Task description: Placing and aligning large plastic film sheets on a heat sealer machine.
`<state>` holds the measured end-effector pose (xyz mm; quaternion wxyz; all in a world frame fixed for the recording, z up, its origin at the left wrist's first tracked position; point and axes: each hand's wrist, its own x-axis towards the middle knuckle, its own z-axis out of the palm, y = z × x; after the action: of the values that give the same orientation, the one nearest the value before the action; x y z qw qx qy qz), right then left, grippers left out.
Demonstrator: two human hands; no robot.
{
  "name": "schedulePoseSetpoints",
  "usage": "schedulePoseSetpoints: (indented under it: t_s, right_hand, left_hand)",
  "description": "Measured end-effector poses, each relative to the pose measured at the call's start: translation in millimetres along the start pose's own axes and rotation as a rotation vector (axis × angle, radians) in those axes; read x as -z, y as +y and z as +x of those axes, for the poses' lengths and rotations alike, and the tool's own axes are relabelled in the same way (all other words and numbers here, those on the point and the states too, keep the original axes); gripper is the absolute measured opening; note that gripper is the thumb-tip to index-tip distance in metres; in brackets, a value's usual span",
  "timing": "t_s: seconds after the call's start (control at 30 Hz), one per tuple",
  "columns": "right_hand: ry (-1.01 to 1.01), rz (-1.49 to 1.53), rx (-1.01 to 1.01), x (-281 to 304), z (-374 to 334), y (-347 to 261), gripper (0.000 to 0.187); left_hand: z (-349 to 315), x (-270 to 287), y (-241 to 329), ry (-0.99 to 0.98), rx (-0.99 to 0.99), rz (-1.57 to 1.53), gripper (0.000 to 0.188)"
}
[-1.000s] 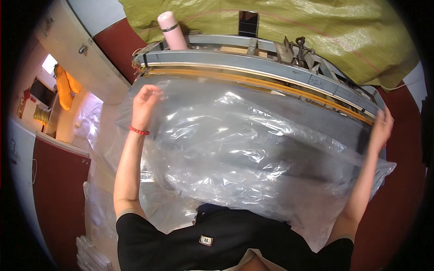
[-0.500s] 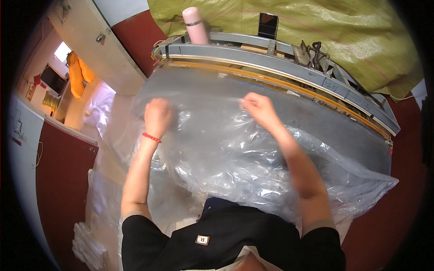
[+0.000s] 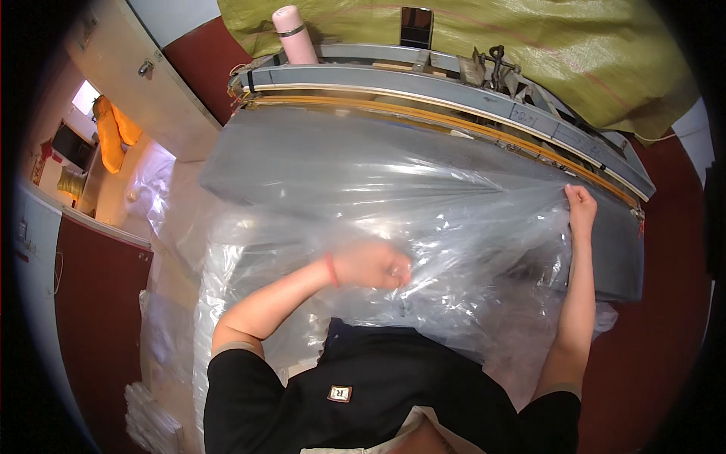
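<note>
A large clear plastic sheet [image 3: 325,181] lies crumpled over a grey worktop [image 3: 612,265] and hangs down toward my body. At the right, my right hand [image 3: 581,212] pinches the sheet's edge, and taut creases fan out leftward from the fingertips. My left hand [image 3: 370,265], with a red bracelet [image 3: 331,270] at the wrist, is curled closed around a bunch of the same film in front of my chest. Motion blurs this hand slightly.
Behind the worktop runs a long grey metal bar [image 3: 393,79] with orange strips [image 3: 363,104]. A pink bottle [image 3: 295,36], a phone [image 3: 417,27] and a metal clamp [image 3: 497,66] are along it. Folded plastic [image 3: 151,420] is at lower left, near an open door [image 3: 144,91].
My right hand has moved right and slightly down, stretching the film. The left hand has come down and rightward toward my chest. The whole view has shifted a little.
</note>
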<state>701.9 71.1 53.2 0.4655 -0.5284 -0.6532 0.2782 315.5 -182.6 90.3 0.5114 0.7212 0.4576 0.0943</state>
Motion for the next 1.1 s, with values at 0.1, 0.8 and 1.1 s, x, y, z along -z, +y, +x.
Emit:
schedulePoseSetpoints:
  t_s: [0.1, 0.8, 1.1]
  right_hand:
    - [0.047, -0.086, 0.034, 41.3, -2.0, 25.2, 0.016]
    - [0.109, -0.465, -0.031, 195.6, -42.2, 93.2, 0.02]
    - [0.16, -0.376, -0.055, 247.8, -52.5, 134.4, 0.02]
  left_hand:
    - [-6.5, 3.9, 13.0, -0.036, -0.23, -0.396, 0.015]
    - [-80.7, 80.9, -121.6, 1.049, 0.487, 0.71, 0.061]
    - [-76.2, 98.6, -99.8, 0.91, 0.356, 1.021, 0.049]
